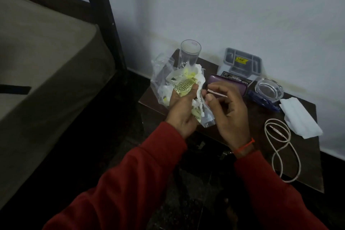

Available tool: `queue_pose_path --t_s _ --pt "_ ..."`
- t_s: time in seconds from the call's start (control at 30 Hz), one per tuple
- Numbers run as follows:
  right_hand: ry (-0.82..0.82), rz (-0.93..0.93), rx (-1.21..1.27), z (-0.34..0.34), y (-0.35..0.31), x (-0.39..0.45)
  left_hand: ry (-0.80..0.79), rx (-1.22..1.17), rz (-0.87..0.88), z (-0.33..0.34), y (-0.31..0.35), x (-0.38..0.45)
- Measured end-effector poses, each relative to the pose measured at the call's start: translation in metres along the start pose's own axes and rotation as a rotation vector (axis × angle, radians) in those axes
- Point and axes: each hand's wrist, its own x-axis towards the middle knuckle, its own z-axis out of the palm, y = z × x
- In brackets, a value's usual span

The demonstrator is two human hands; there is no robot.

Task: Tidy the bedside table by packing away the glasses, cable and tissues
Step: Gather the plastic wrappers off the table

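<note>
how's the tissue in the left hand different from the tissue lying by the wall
The tissue in the left hand is crumpled into a wad with yellow printed wrapper; the tissue on the table lies flat and folded, plain white. The first is gripped above the table beside a clear plastic bag; the second rests untouched near the cable. Both look white and papery.

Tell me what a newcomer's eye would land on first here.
The two hands in red sleeves at centre: the left hand clutches a crumpled tissue packet, yellow and white in clear plastic, with the right hand beside it. Next, the white cable looped at the table's right edge, and the tall empty glass behind.
</note>
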Motion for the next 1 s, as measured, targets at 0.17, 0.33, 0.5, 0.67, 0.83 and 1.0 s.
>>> queue_pose_path --t_s 0.17,0.33,0.5,0.67,0.83,1.0 --pt "0.055 0.094 -0.059 -0.002 0.018 0.002 0.152 0.031 0.111 0.004 0.022 0.001" --pt "-0.317 0.075 -0.438 0.018 0.041 -0.005 0.181 -0.035 0.308 -0.011 0.057 0.012" --pt "-0.487 0.108 -0.776 0.039 0.058 -0.01 0.273 -0.006 0.329 -0.021 0.062 0.014" --pt "-0.297 0.078 -0.554 0.028 0.055 -0.007 0.232 -0.018 0.362 -0.019 0.058 0.016" --pt "0.102 -0.025 -0.38 -0.019 0.027 0.007 0.299 -0.047 0.567 -0.019 0.061 0.023" --pt "0.333 0.051 -0.132 -0.075 0.006 -0.006 0.315 0.075 0.675 -0.007 0.04 0.013"
